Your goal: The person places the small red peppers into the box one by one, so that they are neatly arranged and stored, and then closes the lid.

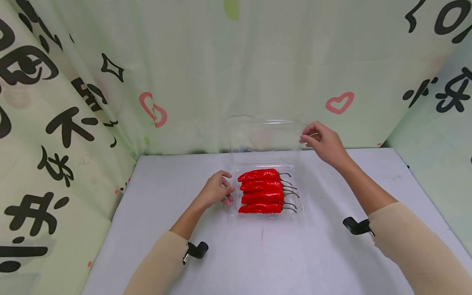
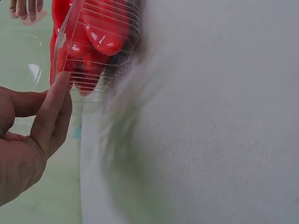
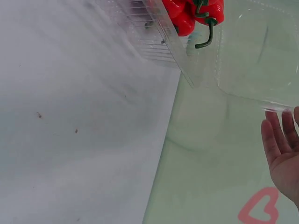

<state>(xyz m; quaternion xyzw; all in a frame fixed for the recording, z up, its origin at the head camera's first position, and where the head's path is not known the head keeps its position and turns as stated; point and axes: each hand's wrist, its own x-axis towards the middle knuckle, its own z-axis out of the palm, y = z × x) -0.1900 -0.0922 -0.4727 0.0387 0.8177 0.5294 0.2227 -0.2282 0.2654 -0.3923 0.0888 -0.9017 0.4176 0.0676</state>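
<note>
A clear plastic clamshell box (image 1: 236, 211) stands on the table, its bottom part holding several glossy red peppers (image 1: 262, 198) with green stems pointing right. Its hinged clear lid (image 1: 265, 137) is raised at the back. At the lid's right edge, my right hand (image 1: 324, 143) pinches the rim between thumb and fingers; fingertips meet that rim in the right wrist view. My left hand (image 1: 216, 189) is beside the box's left side, fingers loosely bent. In the left wrist view, a fingertip of the left hand (image 2: 35, 130) touches the ribbed side wall.
The box stands on a white table (image 1: 177, 254), near its back edge. A pale green curtain (image 1: 191, 82) with black characters and pink hearts hangs behind and to the left. Black wrist mounts (image 1: 357, 226) stick out from both beige sleeves (image 1: 416, 246).
</note>
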